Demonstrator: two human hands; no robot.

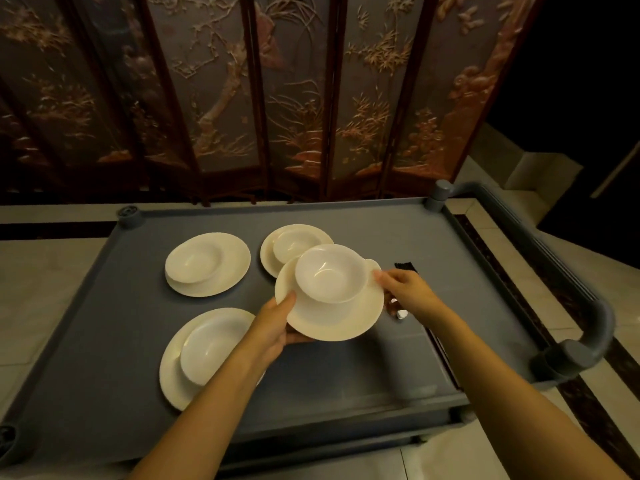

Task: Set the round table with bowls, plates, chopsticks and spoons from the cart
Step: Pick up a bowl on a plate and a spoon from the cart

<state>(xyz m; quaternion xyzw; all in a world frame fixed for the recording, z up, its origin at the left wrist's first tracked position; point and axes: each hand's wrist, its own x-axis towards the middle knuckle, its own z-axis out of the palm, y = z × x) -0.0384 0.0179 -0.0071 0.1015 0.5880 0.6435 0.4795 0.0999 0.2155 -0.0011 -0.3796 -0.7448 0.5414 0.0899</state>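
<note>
Gripping opposite rims, your left hand (277, 327) and right hand (405, 289) hold the white plate (332, 320), bowl (330, 273) on top, between them.

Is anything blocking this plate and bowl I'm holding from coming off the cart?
Nothing visible. Left hand and right hand hold the plate, bowl on it, above the cart; other plates lie lower, left and behind. Its destination is out of view.
</note>
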